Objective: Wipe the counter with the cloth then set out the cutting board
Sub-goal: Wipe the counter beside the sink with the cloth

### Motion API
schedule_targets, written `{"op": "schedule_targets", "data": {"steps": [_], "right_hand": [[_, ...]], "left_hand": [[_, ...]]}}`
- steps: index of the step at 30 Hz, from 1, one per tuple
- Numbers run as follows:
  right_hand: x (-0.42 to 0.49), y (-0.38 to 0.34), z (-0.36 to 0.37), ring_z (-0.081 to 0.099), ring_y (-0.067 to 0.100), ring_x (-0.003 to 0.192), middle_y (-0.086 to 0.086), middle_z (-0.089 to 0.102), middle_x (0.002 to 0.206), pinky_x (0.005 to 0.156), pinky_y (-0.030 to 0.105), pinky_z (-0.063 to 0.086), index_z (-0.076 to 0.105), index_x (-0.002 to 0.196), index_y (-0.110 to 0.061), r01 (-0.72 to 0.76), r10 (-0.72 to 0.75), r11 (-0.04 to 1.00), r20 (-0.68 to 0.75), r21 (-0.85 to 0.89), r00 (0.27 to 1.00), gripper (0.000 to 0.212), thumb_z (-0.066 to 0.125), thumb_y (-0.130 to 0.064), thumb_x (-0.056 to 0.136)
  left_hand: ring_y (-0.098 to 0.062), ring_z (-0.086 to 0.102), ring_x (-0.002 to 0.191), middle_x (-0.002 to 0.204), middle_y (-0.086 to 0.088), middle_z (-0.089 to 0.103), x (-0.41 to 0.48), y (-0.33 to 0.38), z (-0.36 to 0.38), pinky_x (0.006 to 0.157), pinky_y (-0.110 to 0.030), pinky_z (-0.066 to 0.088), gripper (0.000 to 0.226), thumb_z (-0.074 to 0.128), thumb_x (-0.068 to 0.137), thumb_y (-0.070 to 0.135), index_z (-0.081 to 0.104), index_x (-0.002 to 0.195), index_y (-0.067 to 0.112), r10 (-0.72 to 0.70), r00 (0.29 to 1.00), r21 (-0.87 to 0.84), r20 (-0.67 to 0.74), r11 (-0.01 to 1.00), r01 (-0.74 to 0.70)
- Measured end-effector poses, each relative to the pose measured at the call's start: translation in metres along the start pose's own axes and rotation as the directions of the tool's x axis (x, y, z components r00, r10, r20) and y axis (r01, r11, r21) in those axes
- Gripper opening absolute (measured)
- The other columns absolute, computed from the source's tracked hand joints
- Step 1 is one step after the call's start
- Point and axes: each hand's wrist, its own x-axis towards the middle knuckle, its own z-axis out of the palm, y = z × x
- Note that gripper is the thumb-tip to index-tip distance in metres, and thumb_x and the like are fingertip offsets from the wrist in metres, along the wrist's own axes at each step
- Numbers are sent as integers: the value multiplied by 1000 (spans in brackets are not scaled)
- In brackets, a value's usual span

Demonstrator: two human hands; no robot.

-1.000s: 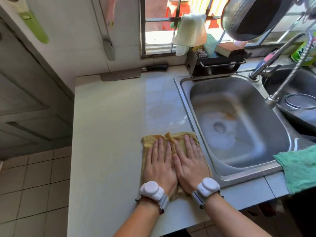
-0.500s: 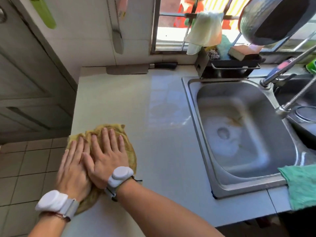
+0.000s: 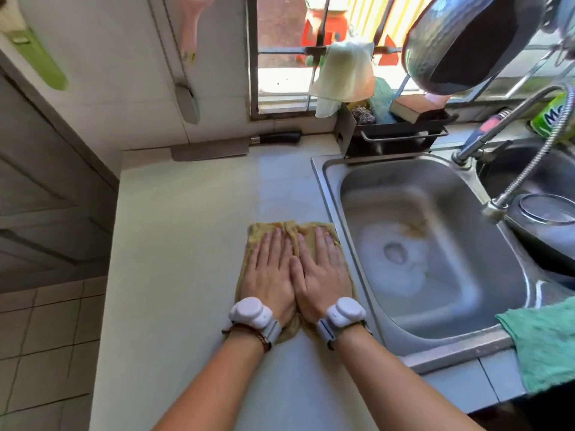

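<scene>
A yellow-brown cloth lies flat on the pale counter, right beside the sink's left rim. My left hand and my right hand press down on it side by side, palms flat and fingers pointing toward the wall. Both wrists wear white bands. Two hanging boards show on the wall: a green one at the far left and a pink one near the window. I cannot tell which is the cutting board of the task.
A cleaver lies against the back wall. The steel sink sits right of the cloth, with a black sponge rack behind it, a tap and a hanging pan. A green towel drapes over the front right edge.
Both hands slid the cloth from the counter's left edge back to the right, next to the sink, where it was a second ago.
</scene>
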Motion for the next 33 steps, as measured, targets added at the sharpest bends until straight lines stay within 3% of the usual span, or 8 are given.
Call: {"op": "schedule_targets", "data": {"steps": [4,9,12,17,22,26,31,33], "right_hand": [[4,-59,16,-3,33,152,21,4,164,123,50,1,20,155,-21,-46,46,999,2,-5,999,73,20,-61,95],[6,-180,48,-3,35,152,20,8,164,121,55,4,25,154,-19,289,-301,950,96,117,949,67,24,-57,98],[13,-224,58,-3,33,152,16,8,165,122,53,1,26,153,-20,353,-372,923,125,152,920,60,25,-50,101],[31,-185,50,8,25,152,7,19,165,123,47,7,31,151,-33,362,-374,916,41,173,927,57,23,-54,99],[67,-66,14,3,24,153,5,9,166,123,44,4,19,154,-39,149,-150,988,44,31,988,58,22,-55,98],[84,3,-7,6,27,153,13,9,165,124,39,5,21,155,-21,67,-68,997,27,30,997,54,27,-39,104],[88,-35,3,-3,31,152,16,2,165,123,47,1,16,156,-25,-24,24,1000,2,8,1000,65,20,-55,99],[89,-75,11,-8,31,152,16,-2,166,123,49,-3,13,156,-27,60,-61,998,44,31,997,69,16,-61,97]], "left_hand": [[-30,32,146,157,-12,35,-22,-68,-11,118,-46,29,57,28,96,39,38,148,17,-169,986,-76,-11,983,168],[-35,25,147,159,-17,29,-62,-193,-28,119,-51,24,64,26,92,37,34,150,11,-348,937,-73,-41,936,345],[-34,9,151,163,-14,15,-65,-221,-29,122,-52,15,64,28,92,29,21,153,10,-364,931,-67,-8,929,363],[-39,20,148,158,-27,22,-36,-186,-28,120,-53,20,67,14,92,29,28,149,-2,-447,893,-45,-56,895,445],[-34,21,149,159,-24,21,38,-81,-13,121,-47,20,68,10,94,38,28,150,2,-293,955,-109,-37,951,288],[-29,25,148,160,-17,25,85,-7,-4,121,-46,21,64,12,95,37,31,150,10,-146,989,-76,6,986,146],[-26,36,144,156,-11,38,71,-52,-11,118,-42,25,59,25,95,42,41,147,20,-188,982,-101,5,977,188],[-30,35,144,157,-13,36,51,-103,-14,118,-44,25,63,27,93,47,39,148,20,-289,957,-100,-34,954,284]]}}
